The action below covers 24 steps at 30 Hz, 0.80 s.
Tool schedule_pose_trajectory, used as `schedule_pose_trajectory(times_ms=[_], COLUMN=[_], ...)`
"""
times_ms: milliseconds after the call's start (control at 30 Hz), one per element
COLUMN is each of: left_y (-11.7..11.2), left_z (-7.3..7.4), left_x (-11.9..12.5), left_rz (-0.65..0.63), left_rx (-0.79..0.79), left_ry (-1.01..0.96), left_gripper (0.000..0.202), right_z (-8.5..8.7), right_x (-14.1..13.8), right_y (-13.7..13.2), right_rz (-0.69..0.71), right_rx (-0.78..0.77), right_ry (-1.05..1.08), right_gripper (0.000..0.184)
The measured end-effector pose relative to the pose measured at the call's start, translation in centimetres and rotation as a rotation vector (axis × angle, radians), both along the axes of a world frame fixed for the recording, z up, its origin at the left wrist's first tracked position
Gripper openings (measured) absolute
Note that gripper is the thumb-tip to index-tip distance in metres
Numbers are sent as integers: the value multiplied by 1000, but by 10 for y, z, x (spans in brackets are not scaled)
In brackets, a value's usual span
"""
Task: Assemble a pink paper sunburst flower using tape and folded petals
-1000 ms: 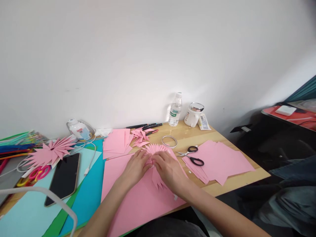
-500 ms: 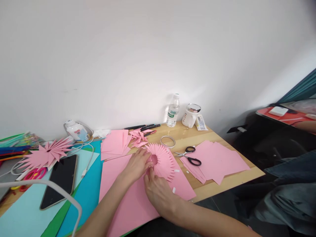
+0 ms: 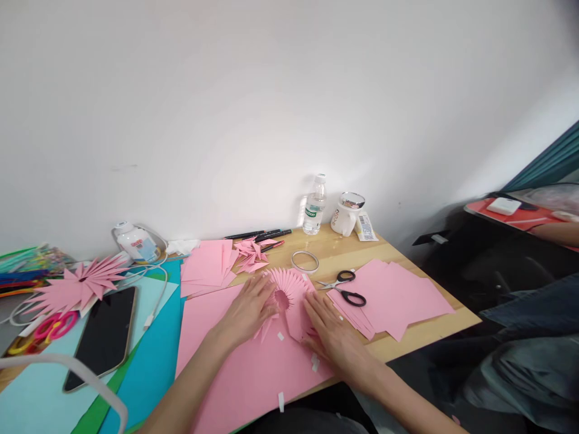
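Note:
A pleated pink paper rosette with a round hole in its middle lies on a large pink sheet. My left hand rests on its left side, fingers stretched out. My right hand lies along the right side with its fingers extended, covering part of the folds. At the front of the rosette, between my hands, there is a gap in the pleats. Small white strips lie on the pink sheet; one white strip is at its front edge.
Black-handled scissors, a tape-like ring and pink sheets lie right. Behind stand a water bottle and mug. Leftward are a phone, another folded pink paper piece and a white cable.
My right hand has moved from the rosette's front edge to its right side, and its fingers have straightened. The rosette's front has parted, and more white strips show on the sheet.

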<state>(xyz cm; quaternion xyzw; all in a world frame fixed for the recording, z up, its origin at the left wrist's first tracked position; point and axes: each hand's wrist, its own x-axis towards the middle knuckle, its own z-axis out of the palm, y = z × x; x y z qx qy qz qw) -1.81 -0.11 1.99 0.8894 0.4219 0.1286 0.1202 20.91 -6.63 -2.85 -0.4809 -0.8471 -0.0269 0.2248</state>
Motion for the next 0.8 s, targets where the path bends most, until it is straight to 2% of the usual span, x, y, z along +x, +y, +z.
schedule_pose_trajectory(times_ms=[100, 267, 367, 500, 667, 800], left_y=[-10, -23, -20, -13, -13, -13], left_z=[-4, -3, -3, -10, -23, -26], left_x=[-1, -6, -11, -11, -9, -10], left_rz=[70, 190, 147, 37, 66, 53], left_rx=[-40, 34, 53, -39, -7, 18], left_ry=[77, 51, -34, -2, -3, 11], left_gripper=[44, 36, 50, 59, 59, 59], right_z=[-2, 24, 36, 40, 37, 33], right_x=[-6, -11, -11, -13, -17, -19], right_y=[3, 9, 12, 15, 17, 18], right_rz=[45, 125, 168, 206, 195, 204], right_rx=[-146, -310, -310, -362, -364, -311], right_ry=[-19, 24, 21, -27, -27, 10], right_gripper=[59, 59, 63, 64, 62, 61])
